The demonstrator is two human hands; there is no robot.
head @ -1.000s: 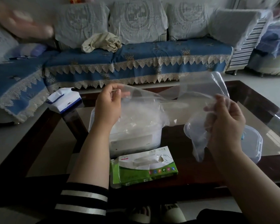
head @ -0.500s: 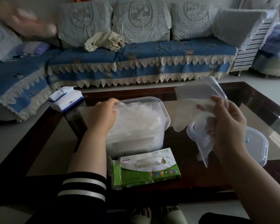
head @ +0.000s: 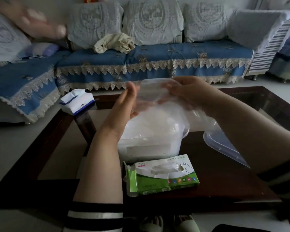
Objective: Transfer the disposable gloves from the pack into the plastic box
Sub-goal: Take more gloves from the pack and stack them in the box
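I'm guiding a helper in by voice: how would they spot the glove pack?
On the dark coffee table, look nearest the person, in front of the clear plastic box. The glove pack lies flat there, alone in being green and white with a torn top opening.

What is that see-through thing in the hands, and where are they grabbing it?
A clear disposable glove. The right hand pinches its upper right edge; the open left hand touches its left side.
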